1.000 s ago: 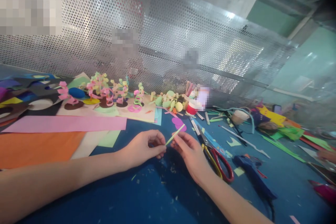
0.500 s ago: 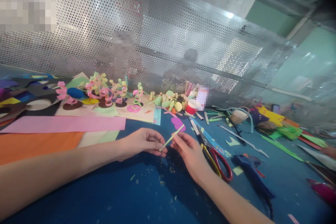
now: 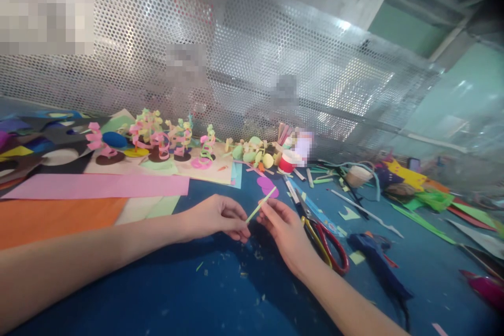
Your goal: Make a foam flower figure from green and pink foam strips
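A thin, pale green paper stick (image 3: 255,211) slants up to the right between my hands, above the blue table. My left hand (image 3: 220,218) pinches its lower end between thumb and fingers. Thumb and index finger of my right hand (image 3: 281,228) close on it nearer the upper end. Just behind the stick lie purple paper discs (image 3: 266,186). Beside my right hand rest scissors (image 3: 333,247) with one red and one yellow handle, blades pointing away.
Paper flower-like pieces (image 3: 159,147) stand at the back left, behind a pink paper strip (image 3: 157,185) and orange sheet (image 3: 59,220). A blue glue gun (image 3: 380,262), red-and-white tub (image 3: 289,161) and paper scraps lie rightward. Perforated metal panel (image 3: 244,58) rises behind.
My left fingers have shifted slightly at the stick's lower end, covering more of its tip. My right hand stays almost in place.
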Action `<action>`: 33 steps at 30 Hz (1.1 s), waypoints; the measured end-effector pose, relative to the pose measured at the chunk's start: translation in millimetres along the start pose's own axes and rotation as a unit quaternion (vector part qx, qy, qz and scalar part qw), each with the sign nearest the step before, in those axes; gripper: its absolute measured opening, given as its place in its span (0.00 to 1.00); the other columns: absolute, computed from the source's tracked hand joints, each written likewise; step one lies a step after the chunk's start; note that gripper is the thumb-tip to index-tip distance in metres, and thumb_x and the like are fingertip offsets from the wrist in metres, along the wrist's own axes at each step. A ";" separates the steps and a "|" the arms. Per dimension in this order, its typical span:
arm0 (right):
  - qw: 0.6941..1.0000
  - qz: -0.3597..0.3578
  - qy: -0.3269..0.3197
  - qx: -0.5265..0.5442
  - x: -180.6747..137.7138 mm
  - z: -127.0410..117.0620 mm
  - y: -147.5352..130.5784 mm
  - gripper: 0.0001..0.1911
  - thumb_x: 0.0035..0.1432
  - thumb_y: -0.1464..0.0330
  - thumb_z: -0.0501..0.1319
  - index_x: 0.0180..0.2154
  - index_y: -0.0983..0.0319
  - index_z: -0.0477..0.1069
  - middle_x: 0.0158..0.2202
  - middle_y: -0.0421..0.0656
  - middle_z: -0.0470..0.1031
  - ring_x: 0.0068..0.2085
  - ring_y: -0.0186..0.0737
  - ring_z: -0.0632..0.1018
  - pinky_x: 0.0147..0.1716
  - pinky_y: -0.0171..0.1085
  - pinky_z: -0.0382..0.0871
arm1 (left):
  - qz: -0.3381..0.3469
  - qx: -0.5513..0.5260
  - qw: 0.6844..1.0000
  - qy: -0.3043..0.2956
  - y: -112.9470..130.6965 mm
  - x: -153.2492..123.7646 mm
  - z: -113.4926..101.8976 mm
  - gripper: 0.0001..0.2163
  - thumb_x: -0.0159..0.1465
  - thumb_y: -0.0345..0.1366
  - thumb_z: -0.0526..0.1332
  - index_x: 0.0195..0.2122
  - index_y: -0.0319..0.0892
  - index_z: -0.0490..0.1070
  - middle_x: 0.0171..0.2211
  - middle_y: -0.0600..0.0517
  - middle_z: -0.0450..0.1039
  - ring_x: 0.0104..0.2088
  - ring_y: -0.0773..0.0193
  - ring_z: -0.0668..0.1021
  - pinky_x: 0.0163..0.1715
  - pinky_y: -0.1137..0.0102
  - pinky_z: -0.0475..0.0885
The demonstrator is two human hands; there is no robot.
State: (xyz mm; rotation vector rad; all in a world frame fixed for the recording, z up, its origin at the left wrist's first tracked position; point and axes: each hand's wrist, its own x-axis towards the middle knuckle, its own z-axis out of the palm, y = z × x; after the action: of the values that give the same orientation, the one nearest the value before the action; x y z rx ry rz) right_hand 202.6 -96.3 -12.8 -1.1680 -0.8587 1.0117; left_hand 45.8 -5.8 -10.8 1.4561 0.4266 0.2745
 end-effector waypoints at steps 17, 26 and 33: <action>0.989 -0.004 -0.087 -0.117 -4.8 3.6 -5.1 0.10 0.50 0.61 0.61 0.30 0.61 0.71 0.25 0.38 0.71 0.29 0.36 0.72 0.34 0.36 0.66 | 0.010 0.042 0.999 -0.008 1.9 -1.2 3.5 0.14 0.52 0.43 0.64 0.33 0.37 0.71 0.28 0.48 0.77 0.30 0.62 0.78 0.33 0.67 0.72; 0.995 -0.023 -0.015 -0.100 -3.5 1.4 0.5 0.10 0.50 0.61 0.61 0.33 0.60 0.73 0.29 0.38 0.72 0.31 0.35 0.72 0.35 0.35 0.66 | 0.053 0.078 0.994 0.044 -7.3 0.8 6.3 0.13 0.54 0.45 0.61 0.26 0.39 0.66 0.21 0.53 0.74 0.22 0.67 0.75 0.23 0.73 0.70; 0.994 -0.021 0.010 -0.103 -2.6 2.3 -0.5 0.10 0.50 0.61 0.61 0.29 0.62 0.70 0.25 0.37 0.68 0.28 0.33 0.70 0.32 0.34 0.65 | 0.044 0.104 0.992 0.047 -6.8 -0.3 8.8 0.13 0.53 0.45 0.61 0.26 0.39 0.65 0.20 0.53 0.73 0.21 0.68 0.74 0.22 0.74 0.69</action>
State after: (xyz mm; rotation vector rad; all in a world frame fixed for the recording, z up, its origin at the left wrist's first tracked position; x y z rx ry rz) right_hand 199.7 -98.1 -11.9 -1.3259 -0.9862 0.8916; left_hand 48.9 -14.6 -17.0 1.6742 0.4787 0.3801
